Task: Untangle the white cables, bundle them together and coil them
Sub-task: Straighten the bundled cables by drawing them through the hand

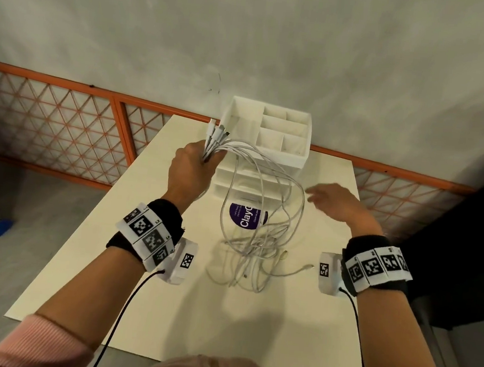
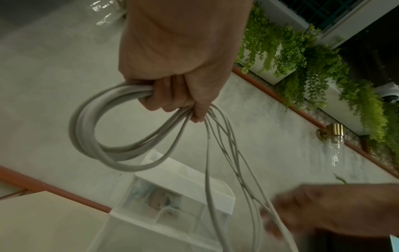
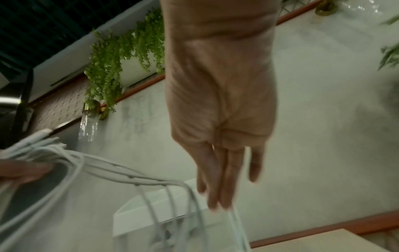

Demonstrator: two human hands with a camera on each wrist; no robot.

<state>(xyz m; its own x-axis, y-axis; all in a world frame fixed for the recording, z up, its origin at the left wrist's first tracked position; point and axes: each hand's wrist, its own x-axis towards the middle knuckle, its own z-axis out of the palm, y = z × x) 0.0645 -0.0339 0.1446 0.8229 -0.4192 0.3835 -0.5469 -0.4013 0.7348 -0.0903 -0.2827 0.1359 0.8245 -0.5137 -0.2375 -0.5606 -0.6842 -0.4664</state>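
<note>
Several white cables (image 1: 267,185) hang in long loops from my raised left hand (image 1: 192,163), which grips them in a bundle with their plugs (image 1: 217,130) sticking up above the fist. In the left wrist view the hand (image 2: 177,95) holds a coiled loop (image 2: 90,134) plus the hanging strands. The cables' loose ends (image 1: 251,261) lie tangled on the cream table (image 1: 140,247). My right hand (image 1: 333,201) hovers to the right of the loops, fingers straight and holding nothing; in the right wrist view its fingertips (image 3: 220,202) are close to the cables (image 3: 151,180).
A white drawer organiser (image 1: 269,132) with open top compartments stands at the table's far edge, behind the cables. A purple round label (image 1: 246,216) lies under the loops. A grey wall with an orange lattice rail (image 1: 64,110) is beyond. The floor drops off left of the table.
</note>
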